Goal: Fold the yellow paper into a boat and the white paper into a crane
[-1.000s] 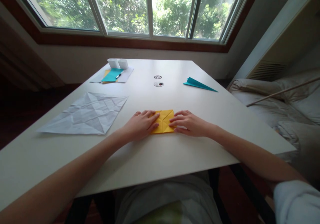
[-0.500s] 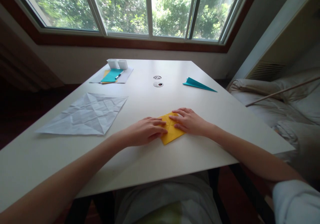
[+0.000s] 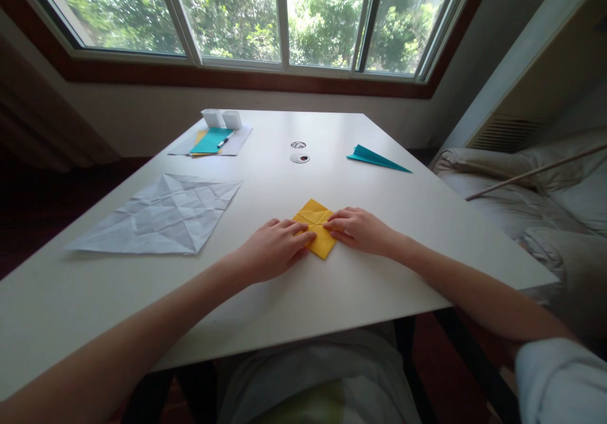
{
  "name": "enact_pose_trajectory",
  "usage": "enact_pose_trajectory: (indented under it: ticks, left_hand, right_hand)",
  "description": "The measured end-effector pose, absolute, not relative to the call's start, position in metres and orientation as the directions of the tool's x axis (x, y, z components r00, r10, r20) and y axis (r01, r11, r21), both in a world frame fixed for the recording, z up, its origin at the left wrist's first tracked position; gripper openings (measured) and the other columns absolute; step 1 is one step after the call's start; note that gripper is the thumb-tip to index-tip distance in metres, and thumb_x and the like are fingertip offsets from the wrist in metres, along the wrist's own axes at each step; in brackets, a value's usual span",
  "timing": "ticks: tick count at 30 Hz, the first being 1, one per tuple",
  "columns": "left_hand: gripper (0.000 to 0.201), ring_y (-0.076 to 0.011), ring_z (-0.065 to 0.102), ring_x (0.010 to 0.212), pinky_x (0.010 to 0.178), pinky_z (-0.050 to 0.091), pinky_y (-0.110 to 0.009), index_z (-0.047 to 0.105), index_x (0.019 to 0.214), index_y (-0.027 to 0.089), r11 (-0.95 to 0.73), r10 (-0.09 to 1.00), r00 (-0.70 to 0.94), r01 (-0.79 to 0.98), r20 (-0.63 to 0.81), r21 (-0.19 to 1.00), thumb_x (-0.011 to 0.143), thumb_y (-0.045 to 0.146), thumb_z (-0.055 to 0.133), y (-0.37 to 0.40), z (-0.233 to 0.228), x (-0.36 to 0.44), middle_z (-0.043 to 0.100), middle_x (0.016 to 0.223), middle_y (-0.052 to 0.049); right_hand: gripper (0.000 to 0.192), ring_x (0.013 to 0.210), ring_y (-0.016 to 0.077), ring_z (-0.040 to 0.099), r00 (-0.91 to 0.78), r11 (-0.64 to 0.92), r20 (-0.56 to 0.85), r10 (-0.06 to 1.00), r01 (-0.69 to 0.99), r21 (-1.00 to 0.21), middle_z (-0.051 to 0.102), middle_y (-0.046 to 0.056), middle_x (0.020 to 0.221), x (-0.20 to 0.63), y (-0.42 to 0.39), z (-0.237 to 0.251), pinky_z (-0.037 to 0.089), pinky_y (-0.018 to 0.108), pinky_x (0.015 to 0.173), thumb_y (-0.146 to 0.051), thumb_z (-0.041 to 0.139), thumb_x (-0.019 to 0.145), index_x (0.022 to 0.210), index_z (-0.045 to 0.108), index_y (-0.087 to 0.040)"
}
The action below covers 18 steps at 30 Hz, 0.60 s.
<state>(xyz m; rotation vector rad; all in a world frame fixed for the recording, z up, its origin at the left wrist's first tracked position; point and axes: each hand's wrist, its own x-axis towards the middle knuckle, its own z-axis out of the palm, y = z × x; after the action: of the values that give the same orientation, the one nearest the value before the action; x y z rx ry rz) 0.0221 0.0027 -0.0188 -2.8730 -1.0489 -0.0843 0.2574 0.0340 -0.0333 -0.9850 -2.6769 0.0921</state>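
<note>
Both hands press a folded yellow paper (image 3: 317,227) flat on the white table (image 3: 303,297), the paper lying as a diamond just in front of the person and well short of the teal paper plane (image 3: 377,158). The left hand (image 3: 275,249) and right hand (image 3: 363,230) lie open and almost flat, fingertips resting on opposite corners and gripping nothing. Judging by the creases, keeping both sides pinned evenly while aligning the edges would make the next fold crisp.

No text, label, brand, number or sign can be read anywhere: the folded yellow paper (image 3: 316,226), the creased white sheet (image 3: 161,214), the teal papers and the small white boxes (image 3: 222,118) at the far left all look blank.
</note>
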Motion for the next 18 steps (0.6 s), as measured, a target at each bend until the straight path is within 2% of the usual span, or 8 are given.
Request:
enact_pose_trajectory:
  ticks: [5,11,18]
  left_hand:
    - [0.027,-0.022,0.058,0.099,0.082,0.042,-0.035,0.055,0.111,0.022,-0.735,0.673,0.737,0.676,0.063,-0.058,0.091,0.029,0.039,0.003,-0.012,0.021,0.063,0.109,-0.007]
    - [0.026,-0.0209,0.061,0.083,0.075,0.045,-0.034,0.063,0.088,0.017,-0.688,0.725,0.688,0.725,0.013,-0.034,0.09,0.029,0.04,0.006,-0.003,0.018,0.066,0.087,-0.008]
    - [0.029,-0.0217,0.06,0.083,0.072,0.045,-0.033,0.064,0.077,0.017,-0.67,0.739,0.672,0.74,0.038,-0.058,0.089,0.028,0.041,0.006,0.001,0.019,0.066,0.079,-0.008]
  right_hand:
    - [0.024,0.086,0.0181,0.061,-0.692,0.717,0.194,0.696,0.686,-0.127,0.067,0.007,0.091,0.26,0.032,-0.025,0.044,0.029,0.078,-0.028,0.048,0.088,0.1,0.067,-0.02]
    - [0.026,0.083,0.0183,0.061,-0.66,0.67,0.132,0.739,0.74,-0.053,0.066,0.008,0.088,0.257,0.028,-0.02,0.042,0.029,0.072,-0.028,0.044,0.09,0.094,0.068,-0.019]
    - [0.028,0.077,0.0184,0.06,-0.628,0.628,0.119,0.769,0.777,0.046,0.066,0.008,0.083,0.259,0.028,-0.016,0.04,0.029,0.069,-0.033,0.044,0.09,0.083,0.066,-0.017]
